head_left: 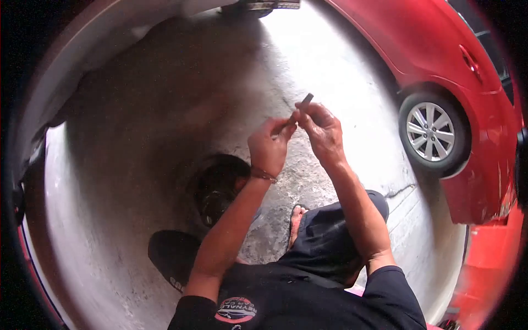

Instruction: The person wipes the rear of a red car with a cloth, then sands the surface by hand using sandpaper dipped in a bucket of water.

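Note:
Both my hands are raised in front of me, close together. Between them is a thin, dark, stick-like piece (308,99), its blunt end sticking up past my fingers; its exact kind does not show. My right hand (324,132) pinches it near the upper end, between thumb and fingers. Lower down and to the left, my left hand (268,148) is closed around its other part, with a cord bracelet (263,175) at the wrist. My fingers hide most of the piece, and the left ones are slightly blurred.
A red car (440,60) with a silver-rimmed wheel (432,131) stands on the right. A dark round object (217,190), possibly a bucket, sits on the concrete floor (126,165) below my left hand. A pale vehicle body (82,41) curves along the upper left.

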